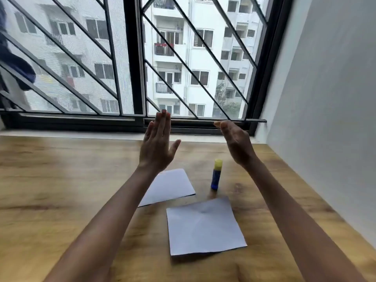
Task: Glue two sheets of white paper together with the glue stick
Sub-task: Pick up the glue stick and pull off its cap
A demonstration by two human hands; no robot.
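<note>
The glue stick [216, 174] stands upright on the wooden table [61, 180], yellow cap on top, blue body below, its long axis vertical. It sits just beyond the far edge of the near sheet of white paper [204, 225] and just right of the far sheet [169, 186]; the 2 sheets lie flat and apart, not overlapping. Both hands are raised above the table and hold nothing. The right hand [236, 143], fingers together and slightly curled, hangs up and to the right of the stick; the left hand [157, 145], flat with fingers extended and thumb splayed, is up and to its left. Neither is clearly closer, though the stick lies on the right forearm's side, so a downward reach from the right seems likeliest.
</note>
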